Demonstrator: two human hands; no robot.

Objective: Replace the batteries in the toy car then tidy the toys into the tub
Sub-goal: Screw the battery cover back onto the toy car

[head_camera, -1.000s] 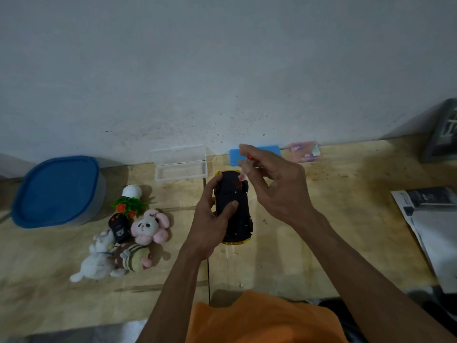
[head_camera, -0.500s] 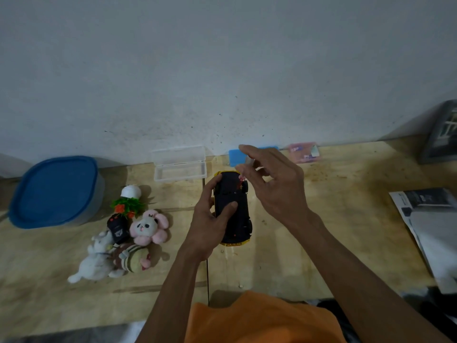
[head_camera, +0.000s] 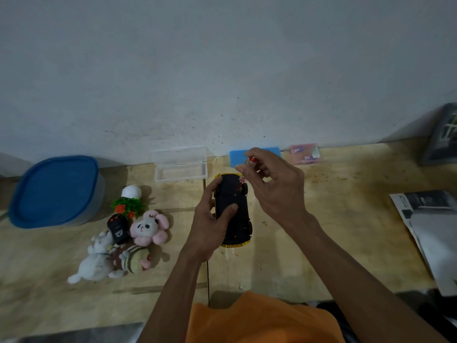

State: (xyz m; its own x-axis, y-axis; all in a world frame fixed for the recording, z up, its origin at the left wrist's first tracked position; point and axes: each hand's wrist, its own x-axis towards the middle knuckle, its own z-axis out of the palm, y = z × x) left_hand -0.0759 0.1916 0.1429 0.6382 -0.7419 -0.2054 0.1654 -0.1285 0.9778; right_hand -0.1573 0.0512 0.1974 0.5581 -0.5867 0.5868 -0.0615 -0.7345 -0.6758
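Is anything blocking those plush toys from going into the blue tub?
Yes: the tub has its blue lid on. The plush toys lie just beside it on the table, with nothing else between.

No text can be read anywhere. The printed sheet (head_camera: 430, 229) at the right edge of the tabletop (head_camera: 321, 243) carries dark blocks of print, and the pink packet (head_camera: 304, 153) by the wall has small coloured marks, perhaps a label, but both are too small and blurred to make out.
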